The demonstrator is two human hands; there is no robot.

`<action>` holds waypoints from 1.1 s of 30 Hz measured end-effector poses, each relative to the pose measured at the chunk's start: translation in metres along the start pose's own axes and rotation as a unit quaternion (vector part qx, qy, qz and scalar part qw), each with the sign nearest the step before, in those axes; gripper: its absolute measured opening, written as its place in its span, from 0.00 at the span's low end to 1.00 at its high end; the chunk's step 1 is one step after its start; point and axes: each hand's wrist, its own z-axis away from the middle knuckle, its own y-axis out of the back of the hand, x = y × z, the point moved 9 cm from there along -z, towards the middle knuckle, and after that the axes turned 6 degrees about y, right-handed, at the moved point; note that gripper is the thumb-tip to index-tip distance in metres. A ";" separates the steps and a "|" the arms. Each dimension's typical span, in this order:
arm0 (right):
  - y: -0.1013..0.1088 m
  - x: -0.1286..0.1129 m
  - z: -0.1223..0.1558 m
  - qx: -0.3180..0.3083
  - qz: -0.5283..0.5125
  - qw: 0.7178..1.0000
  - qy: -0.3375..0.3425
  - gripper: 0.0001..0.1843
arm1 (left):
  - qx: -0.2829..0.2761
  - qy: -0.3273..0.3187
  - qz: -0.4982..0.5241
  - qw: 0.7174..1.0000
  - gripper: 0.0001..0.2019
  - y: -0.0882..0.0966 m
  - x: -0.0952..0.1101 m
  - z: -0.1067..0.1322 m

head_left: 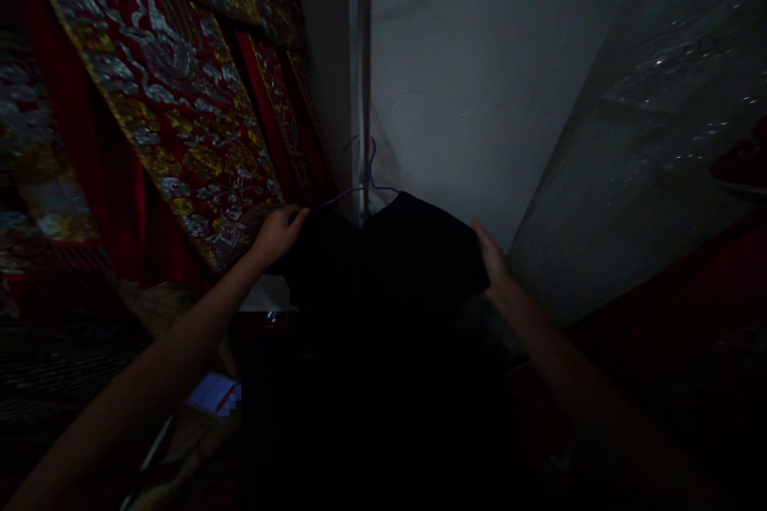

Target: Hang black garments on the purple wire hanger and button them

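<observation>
A black garment (383, 255) hangs on a thin purple wire hanger (367, 176) in front of a pale wall. My left hand (279, 233) grips the garment's left shoulder with curled fingers. At the right shoulder, my right hand (492, 259) presses flat against the cloth with its fingers straight and together. The lower part of the garment is lost in darkness.
Red hangings with gold and silver embroidery (161, 88) fill the left side. A vertical pole or wall corner (359, 56) runs behind the hanger. A sheer sequined cloth (653, 136) drapes at the right. A small white and blue item (214, 394) lies below my left arm.
</observation>
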 end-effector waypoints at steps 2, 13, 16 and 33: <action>0.002 -0.001 0.003 -0.005 0.001 1.000 -0.019 0.31 | 0.013 -0.017 0.029 0.999 0.21 0.003 -0.004 0.003; 0.006 -0.083 0.053 0.179 0.138 0.963 0.145 0.28 | 0.064 -0.148 0.193 0.968 0.18 0.038 0.130 0.027; -0.056 -0.106 0.091 -0.058 0.217 0.951 0.212 0.30 | -0.066 -0.017 0.413 0.908 0.23 0.029 0.138 0.049; -0.100 0.001 0.043 -0.319 0.188 0.924 0.095 0.20 | -0.276 0.074 0.176 0.942 0.18 0.058 0.085 0.118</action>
